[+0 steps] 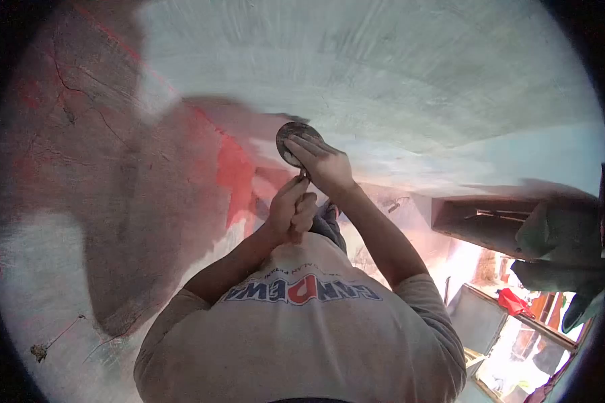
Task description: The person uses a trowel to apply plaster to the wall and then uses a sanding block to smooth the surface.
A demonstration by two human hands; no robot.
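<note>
A round dark disc (286, 136) with a pale patch on its face is held in front of me, close to the pale wall (383, 80). My right hand (324, 164) lies over its right side, fingers close together across the face; the thumb is hard to see. Just below, my left hand (292, 207) is closed around what looks like the thin handle (303, 172) of this disc. Most of that handle is hidden inside the fist.
Red paint (234, 178) marks the wall on the left, beside large shadows and cracks. At the right are a dark recess (474, 218) and hanging dark cloth (551, 232). Below it, a framed opening (517, 342) is bright, with a red cloth (514, 302) on its frame.
</note>
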